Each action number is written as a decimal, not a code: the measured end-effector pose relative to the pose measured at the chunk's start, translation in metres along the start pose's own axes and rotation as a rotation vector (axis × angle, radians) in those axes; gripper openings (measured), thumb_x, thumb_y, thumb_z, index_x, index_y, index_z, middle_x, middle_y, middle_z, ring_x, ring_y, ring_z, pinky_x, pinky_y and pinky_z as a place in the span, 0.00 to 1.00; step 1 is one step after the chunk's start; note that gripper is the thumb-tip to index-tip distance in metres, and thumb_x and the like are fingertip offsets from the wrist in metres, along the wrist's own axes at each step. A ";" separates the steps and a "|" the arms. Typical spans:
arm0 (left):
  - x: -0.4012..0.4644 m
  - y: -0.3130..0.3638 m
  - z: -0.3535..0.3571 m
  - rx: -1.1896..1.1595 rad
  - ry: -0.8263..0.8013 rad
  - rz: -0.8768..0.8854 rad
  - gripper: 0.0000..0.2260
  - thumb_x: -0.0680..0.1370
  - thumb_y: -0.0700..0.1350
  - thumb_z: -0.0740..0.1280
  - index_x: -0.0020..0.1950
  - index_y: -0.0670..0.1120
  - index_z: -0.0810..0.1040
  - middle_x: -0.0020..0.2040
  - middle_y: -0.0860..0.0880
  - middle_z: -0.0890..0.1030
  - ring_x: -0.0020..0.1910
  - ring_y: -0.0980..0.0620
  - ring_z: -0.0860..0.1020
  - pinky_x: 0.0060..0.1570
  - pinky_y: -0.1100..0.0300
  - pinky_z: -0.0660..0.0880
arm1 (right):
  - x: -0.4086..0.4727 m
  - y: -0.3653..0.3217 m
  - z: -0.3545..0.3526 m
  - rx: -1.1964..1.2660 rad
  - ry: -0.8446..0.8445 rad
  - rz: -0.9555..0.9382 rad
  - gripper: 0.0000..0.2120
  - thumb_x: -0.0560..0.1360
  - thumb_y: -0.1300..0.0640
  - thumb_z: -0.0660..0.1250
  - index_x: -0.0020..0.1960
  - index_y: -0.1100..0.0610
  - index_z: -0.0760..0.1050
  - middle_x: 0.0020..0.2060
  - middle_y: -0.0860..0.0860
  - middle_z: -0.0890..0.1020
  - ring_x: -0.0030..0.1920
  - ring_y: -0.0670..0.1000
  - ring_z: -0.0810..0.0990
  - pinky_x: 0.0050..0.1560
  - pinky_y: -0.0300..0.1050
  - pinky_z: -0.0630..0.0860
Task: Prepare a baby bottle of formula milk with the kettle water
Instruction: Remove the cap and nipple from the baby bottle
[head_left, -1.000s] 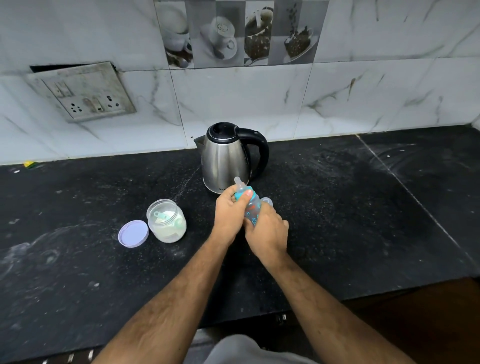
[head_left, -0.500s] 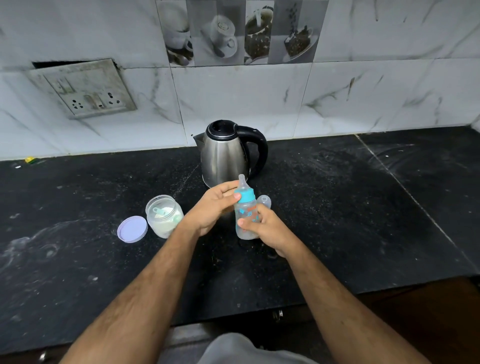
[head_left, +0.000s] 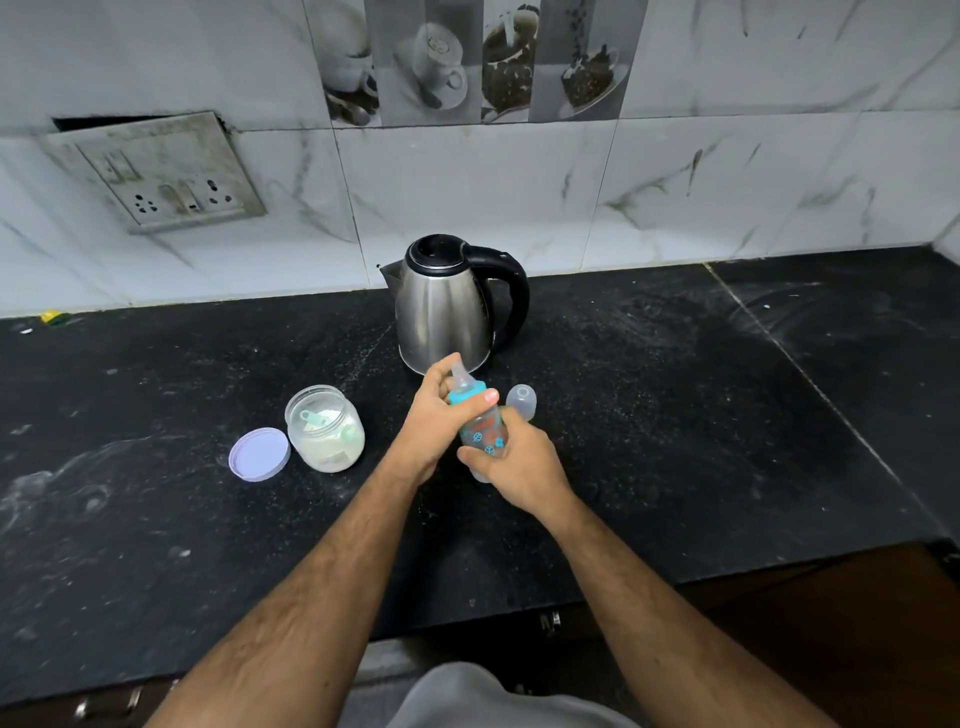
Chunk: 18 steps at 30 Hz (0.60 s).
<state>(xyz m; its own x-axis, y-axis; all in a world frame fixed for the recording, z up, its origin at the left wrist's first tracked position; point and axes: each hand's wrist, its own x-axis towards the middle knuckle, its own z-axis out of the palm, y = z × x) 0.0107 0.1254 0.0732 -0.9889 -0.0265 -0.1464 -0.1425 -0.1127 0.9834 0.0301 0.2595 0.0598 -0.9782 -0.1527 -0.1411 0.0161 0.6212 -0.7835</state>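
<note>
The baby bottle (head_left: 482, 435) is being gripped around its body by the right hand (head_left: 522, 465), near the kettle (head_left: 445, 306), while its teal collar is being pinched by the left hand (head_left: 439, 420).

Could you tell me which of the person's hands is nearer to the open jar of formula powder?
Left. The left hand, gripping the bottle's teal collar, is just right of the jar; the right hand, holding the bottle, lies farther right.
</note>
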 end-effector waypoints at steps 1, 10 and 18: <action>0.000 0.000 -0.001 -0.004 -0.051 -0.020 0.31 0.76 0.41 0.71 0.76 0.48 0.62 0.60 0.53 0.79 0.53 0.62 0.80 0.49 0.65 0.77 | 0.000 0.000 0.001 -0.015 -0.009 -0.012 0.21 0.69 0.45 0.74 0.58 0.50 0.73 0.48 0.45 0.81 0.47 0.46 0.81 0.50 0.45 0.79; 0.000 -0.008 -0.019 -0.098 -0.201 -0.058 0.17 0.80 0.37 0.64 0.69 0.40 0.73 0.60 0.43 0.81 0.57 0.48 0.80 0.59 0.56 0.76 | 0.005 0.011 -0.005 0.081 -0.032 0.048 0.16 0.70 0.46 0.74 0.55 0.50 0.76 0.46 0.45 0.82 0.47 0.46 0.81 0.54 0.51 0.79; 0.004 -0.001 -0.009 0.202 -0.109 -0.046 0.12 0.72 0.43 0.76 0.53 0.40 0.81 0.47 0.46 0.85 0.44 0.54 0.84 0.43 0.65 0.78 | 0.001 0.018 0.000 0.031 -0.013 0.021 0.21 0.67 0.46 0.76 0.56 0.50 0.74 0.46 0.45 0.83 0.47 0.45 0.82 0.52 0.49 0.81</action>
<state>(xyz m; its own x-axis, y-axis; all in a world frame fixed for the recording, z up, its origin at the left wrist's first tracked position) 0.0075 0.1161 0.0708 -0.9784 0.0824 -0.1898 -0.1824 0.0902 0.9791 0.0289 0.2705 0.0458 -0.9748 -0.1499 -0.1653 0.0432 0.6000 -0.7988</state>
